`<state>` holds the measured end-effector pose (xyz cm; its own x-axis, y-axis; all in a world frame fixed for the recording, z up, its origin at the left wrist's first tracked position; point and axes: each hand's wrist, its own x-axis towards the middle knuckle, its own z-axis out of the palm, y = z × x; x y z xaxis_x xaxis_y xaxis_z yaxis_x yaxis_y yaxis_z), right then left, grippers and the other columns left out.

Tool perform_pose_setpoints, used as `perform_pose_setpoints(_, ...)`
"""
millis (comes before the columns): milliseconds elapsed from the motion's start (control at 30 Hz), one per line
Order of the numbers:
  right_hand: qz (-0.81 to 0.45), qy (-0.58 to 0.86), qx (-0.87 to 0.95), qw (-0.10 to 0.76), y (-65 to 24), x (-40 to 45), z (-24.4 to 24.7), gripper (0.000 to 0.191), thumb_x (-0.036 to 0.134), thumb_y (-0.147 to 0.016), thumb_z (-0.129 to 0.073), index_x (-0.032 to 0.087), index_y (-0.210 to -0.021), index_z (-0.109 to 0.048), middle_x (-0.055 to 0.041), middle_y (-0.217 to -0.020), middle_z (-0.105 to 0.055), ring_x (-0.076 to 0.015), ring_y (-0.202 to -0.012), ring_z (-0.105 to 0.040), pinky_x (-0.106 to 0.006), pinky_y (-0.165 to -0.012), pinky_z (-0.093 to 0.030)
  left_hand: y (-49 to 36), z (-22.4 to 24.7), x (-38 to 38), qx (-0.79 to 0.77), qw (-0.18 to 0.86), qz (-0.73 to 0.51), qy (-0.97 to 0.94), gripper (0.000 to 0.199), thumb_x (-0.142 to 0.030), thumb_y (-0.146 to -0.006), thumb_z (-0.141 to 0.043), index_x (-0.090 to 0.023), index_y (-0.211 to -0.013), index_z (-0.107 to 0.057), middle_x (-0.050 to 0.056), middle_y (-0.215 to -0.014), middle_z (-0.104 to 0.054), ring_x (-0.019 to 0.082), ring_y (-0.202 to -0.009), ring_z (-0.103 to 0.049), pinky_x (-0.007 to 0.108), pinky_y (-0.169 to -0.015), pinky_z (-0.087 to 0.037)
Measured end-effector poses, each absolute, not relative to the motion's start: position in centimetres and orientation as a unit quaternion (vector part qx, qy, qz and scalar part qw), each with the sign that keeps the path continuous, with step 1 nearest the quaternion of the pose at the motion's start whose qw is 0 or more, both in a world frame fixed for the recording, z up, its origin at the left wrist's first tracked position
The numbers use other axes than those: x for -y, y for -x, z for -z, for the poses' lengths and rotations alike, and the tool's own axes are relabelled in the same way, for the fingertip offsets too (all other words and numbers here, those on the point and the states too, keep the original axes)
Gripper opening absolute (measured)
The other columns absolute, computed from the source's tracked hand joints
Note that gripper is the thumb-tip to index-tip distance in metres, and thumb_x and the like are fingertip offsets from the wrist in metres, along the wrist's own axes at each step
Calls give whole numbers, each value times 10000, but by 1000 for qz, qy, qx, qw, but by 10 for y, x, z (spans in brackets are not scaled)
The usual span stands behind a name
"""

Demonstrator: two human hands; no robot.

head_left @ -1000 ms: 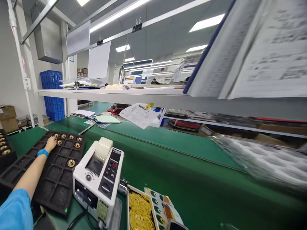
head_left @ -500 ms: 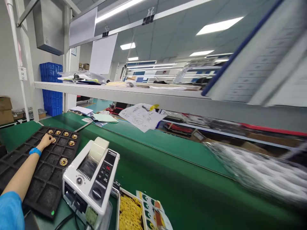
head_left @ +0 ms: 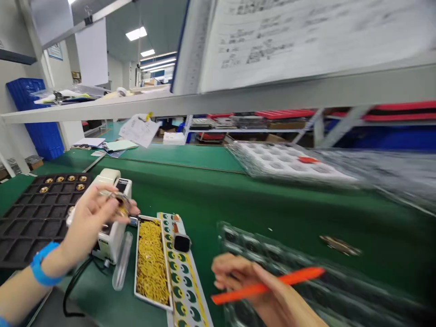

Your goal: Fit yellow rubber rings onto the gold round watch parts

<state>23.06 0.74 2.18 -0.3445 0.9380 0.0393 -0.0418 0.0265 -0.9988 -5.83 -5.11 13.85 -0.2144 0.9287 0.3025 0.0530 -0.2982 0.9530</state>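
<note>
Desk: green (head_left: 197, 195)
Left hand (head_left: 97, 211), left of centre: fingers pinching metallic ring (head_left: 122, 204)
Right hand (head_left: 255, 281), lower right: fingers curled around orange tool (head_left: 269, 285)

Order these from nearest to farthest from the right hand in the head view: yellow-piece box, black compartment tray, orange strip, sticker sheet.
1. Orange strip: held in the right hand.
2. Sticker sheet: just left of that hand.
3. Yellow-piece box: farther left, beside the sheet.
4. Black compartment tray: far left.
</note>
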Motion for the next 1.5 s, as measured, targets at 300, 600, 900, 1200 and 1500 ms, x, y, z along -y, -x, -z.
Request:
perform_pose_setpoints(300, -583, 363, 526, 503, -210, -1, -38, 478, 641, -782, -613, 172, -792, -707, -21, -618, -588, -127, -522, -490, -243, -473, -410, -29, -35, 23, -451, 615, -545, -348, 297, -234, -749, -715, -168, -1036, -675, 6, -771, -684, 178, -803, -693, 380, -891, -565)
perform_pose_setpoints(600, -474, 367, 646, 473, -201, 16, -2, 186, 276, -904, -542, 190, -849, -696, -28, -743, -690, -149, -670, -653, -246, -602, -545, -27, -14, 29, -461, 592, -539, -383, 285, -209, -835, -604, -237, -1113, -659, 33, -1066, -680, 184, -997, -653, 314, -878, -564)
perform_pose_setpoints(900, -107, 197, 881, 417, -209, 28, 0, 289, 58, -973, -365, 104, -1087, -626, -111, -1044, -711, -191, -998, -659, -287, -797, -580, -18, -33, 33, -440, 676, -494, -324, 274, -222, -851, -624, -273, -1117, -672, 21, -930, -708, 199, -977, -686, 308, -878, -557)
perform_pose_setpoints(1200, -91, 208, 877, 423, -212, 29, -6, 228, 72, -973, -397, 82, -1067, -605, -115, -924, -724, -175, -896, -676, -276, -761, -586, -20, -31, 31, -445, 713, -465, -278, 326, -217, -810, -683, -248, -1134, -662, 27, -891, -703, 206, -960, -685, 362, -944, -524)
perform_pose_setpoints(1500, -176, 278, 800, 501, -203, 28, -2, 366, 6, -904, -471, 162, -1222, -564, -93, -892, -683, -173, -786, -657, -291, -643, -578, -25, -27, 40, -402, 742, -440, -308, 343, -278, -824, -711, -325, -1159, -660, 16, -998, -706, 168, -985, -658, 339, -964, -509)
